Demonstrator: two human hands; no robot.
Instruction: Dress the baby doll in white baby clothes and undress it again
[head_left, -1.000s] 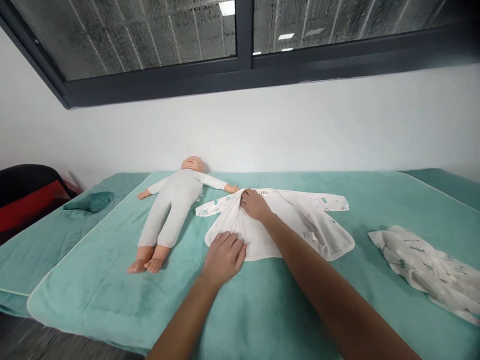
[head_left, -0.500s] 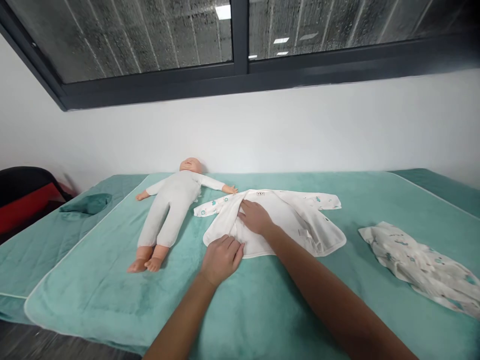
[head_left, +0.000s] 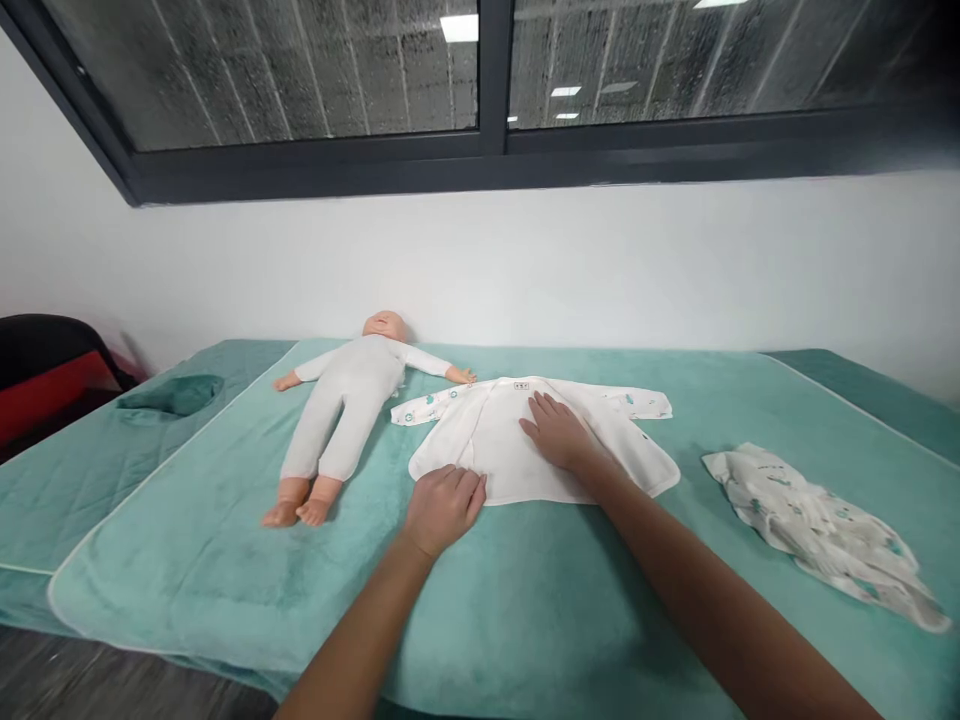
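A white baby jacket [head_left: 502, 450] lies spread on the green bed cover, opened out with its inner side up and its patterned sleeves stretched to both sides. My left hand [head_left: 448, 508] is closed at the jacket's lower left hem, its fingers curled over the edge. My right hand [head_left: 559, 432] lies with fingers stretched out on the jacket's inside, right of the middle and below the neck label. To the left of the jacket rests a baby doll [head_left: 352, 395] on its back in a white suit, one hand close to the left sleeve.
A crumpled patterned white garment [head_left: 817, 525] lies on the right of the green bed cover [head_left: 225, 590]. A small green cushion-like bump [head_left: 172, 395] is at the left. Behind the bed stand a white wall [head_left: 600, 260] and a dark-framed window; a red and black chair [head_left: 56, 390] is far left.
My right hand has moved right across the jacket, from its left front panel to right of the middle. The inside lies flatter and more spread. My left hand stays at the hem.
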